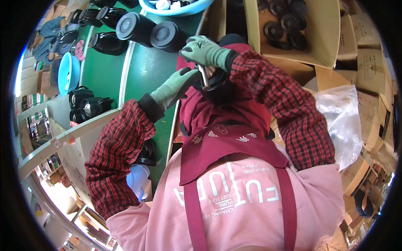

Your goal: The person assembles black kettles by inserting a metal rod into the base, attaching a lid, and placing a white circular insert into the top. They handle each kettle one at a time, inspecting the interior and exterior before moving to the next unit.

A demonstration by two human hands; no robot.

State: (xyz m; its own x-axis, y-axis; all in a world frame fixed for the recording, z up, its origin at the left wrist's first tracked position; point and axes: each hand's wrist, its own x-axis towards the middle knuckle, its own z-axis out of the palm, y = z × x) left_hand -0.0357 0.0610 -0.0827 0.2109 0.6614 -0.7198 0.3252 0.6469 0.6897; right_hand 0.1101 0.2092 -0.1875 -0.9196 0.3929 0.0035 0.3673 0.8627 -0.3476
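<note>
A dark, round-bodied vessel [218, 85] rests in my lap, against the maroon apron [251, 109]. At its upper side sits a pale, shiny bar-like part [204, 78]. Over the vessel's far side my right hand [205, 52], in a light green glove, bends with its fingers closed; what they grip is hidden. From the left, my gloved left hand [176, 86] reaches to the shiny part, its fingertips drawn together beside it. Anything between those fingertips is too small to make out.
Black jugs [109, 43] and two upright vessels with grey round ends [165, 35] stand on the green bench [144, 69]. A blue basin [180, 9] holds white pieces. To the right, an open carton [307, 52] contains black round parts, near a clear plastic bag [340, 119].
</note>
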